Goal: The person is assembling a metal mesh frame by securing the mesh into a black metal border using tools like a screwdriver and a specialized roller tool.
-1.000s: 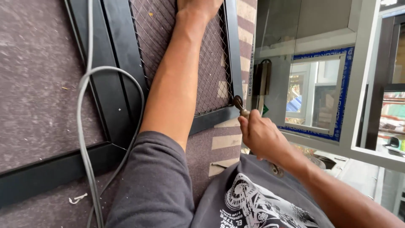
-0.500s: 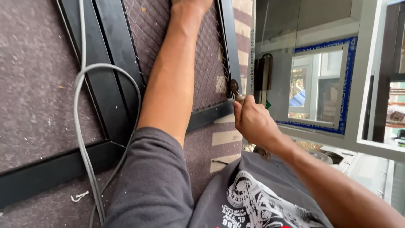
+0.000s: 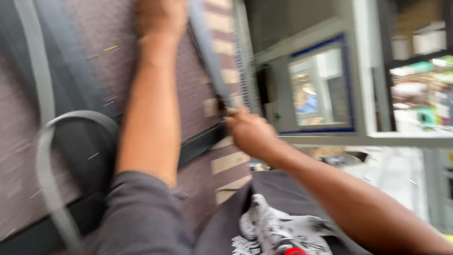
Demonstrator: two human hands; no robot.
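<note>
Head view, heavily motion-blurred. The left hand (image 3: pixel 160 19) is reaching up and pressing against the dark metal frame (image 3: pixel 207 56) at the top of the picture; whether its fingers are spread or curled around the bar cannot be told. The right hand (image 3: pixel 252 134) is closing in a fist at the frame's lower corner, gripping something small and dark that is too blurred to identify. A grey cable (image 3: pixel 47 156) is looping over the carpeted surface (image 3: pixel 193 89) beside the left arm.
</note>
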